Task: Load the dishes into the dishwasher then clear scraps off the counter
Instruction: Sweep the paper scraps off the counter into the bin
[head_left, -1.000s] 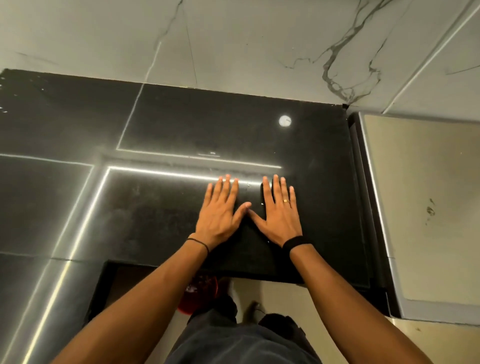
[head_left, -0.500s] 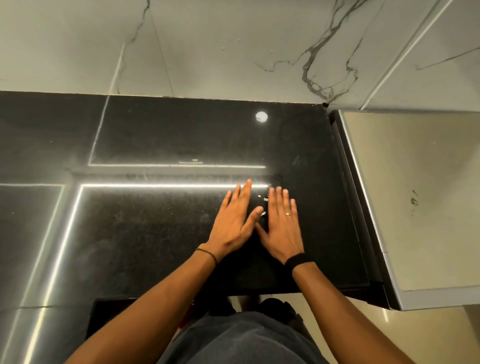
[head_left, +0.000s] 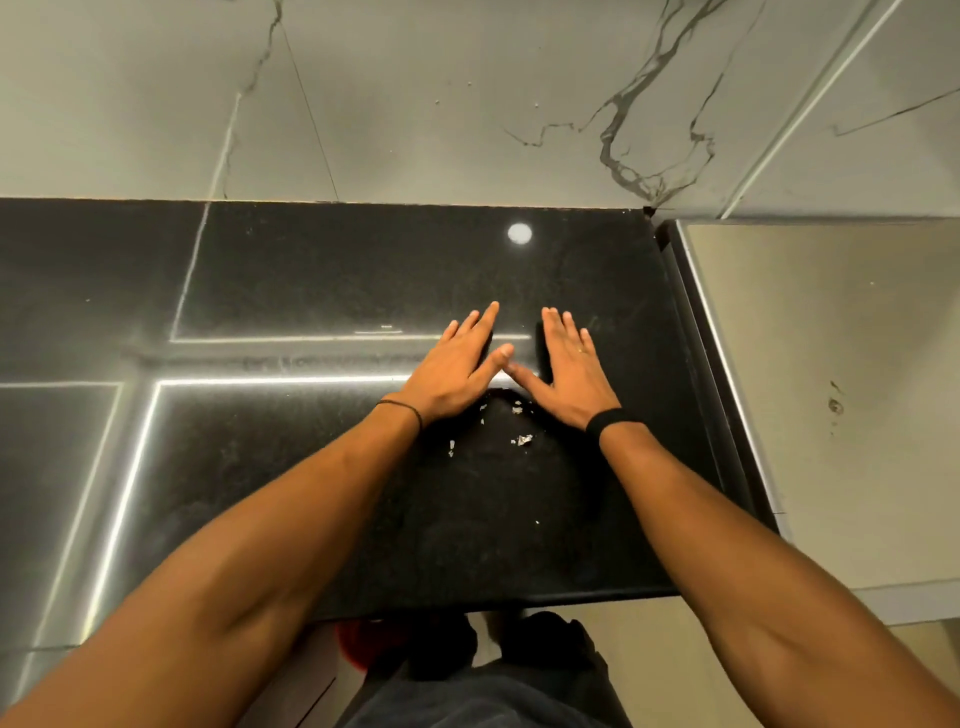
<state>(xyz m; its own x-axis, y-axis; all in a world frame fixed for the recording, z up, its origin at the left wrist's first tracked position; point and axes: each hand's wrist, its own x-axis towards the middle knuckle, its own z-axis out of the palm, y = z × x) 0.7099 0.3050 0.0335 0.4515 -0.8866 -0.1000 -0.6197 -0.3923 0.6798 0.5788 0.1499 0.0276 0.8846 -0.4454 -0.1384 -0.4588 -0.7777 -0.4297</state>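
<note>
Both hands lie flat on the glossy black counter (head_left: 311, 467), fingers straight and pointing at the wall. My left hand (head_left: 457, 364) and my right hand (head_left: 566, 369) form a V, with the thumb tips almost touching. Small pale scraps (head_left: 522, 440) lie scattered on the counter just behind the wrists, between my forearms. One more tiny fleck (head_left: 536, 522) sits closer to the front edge. No dishes and no dishwasher are in view.
A marble-patterned wall (head_left: 467, 104) rises behind the counter. To the right stands a pale metal surface (head_left: 831, 415) a little apart from the counter's side edge. Below the front edge I see a red object (head_left: 358, 644) on the floor by my feet.
Both hands have slid forward across the counter toward the wall. The scraps that lay between the fingers now lie behind the wrists. The view has tilted so more counter shows.
</note>
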